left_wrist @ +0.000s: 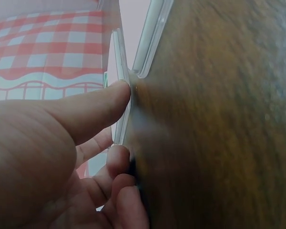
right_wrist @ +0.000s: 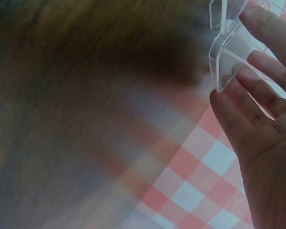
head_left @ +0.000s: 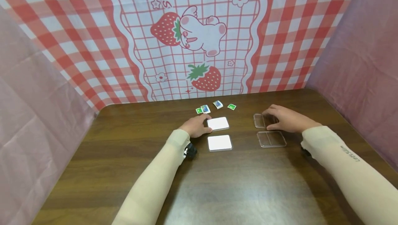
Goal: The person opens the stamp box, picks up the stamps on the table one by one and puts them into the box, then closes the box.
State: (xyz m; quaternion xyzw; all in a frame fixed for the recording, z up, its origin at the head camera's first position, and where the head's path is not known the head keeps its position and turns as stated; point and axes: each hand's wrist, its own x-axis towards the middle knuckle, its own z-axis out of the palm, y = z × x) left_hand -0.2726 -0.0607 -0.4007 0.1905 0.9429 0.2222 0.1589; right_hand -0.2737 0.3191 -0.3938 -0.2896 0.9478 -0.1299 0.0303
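Two hands at work on a brown table [head_left: 199, 190], with clock positions read in the head view. The left hand [head_left: 194, 127], at 9 o'clock of the upper white case [head_left: 219, 123], pinches that case's left end between thumb and finger; the left-wrist view shows the case edge-on, partly covered by the thumb. At 6 o'clock of it lies the lower white case [head_left: 220, 143], cut off by the frame in the left-wrist view.

Well apart, at 3 o'clock, is the upper clear case [head_left: 258, 121]. The right hand [head_left: 285, 119] curls thumb and fingers round its right end, which is hidden; how firmly they press is hard to make out. The lower clear case [head_left: 272, 139] lies just beside it, between 5 and 6 o'clock.

Small coloured squares [head_left: 218, 104] — their prints too small to read — lie from 10 to 2 o'clock of the upper white case; two at the left overlap. Both pale sleeves [head_left: 155, 183] run out of frame.
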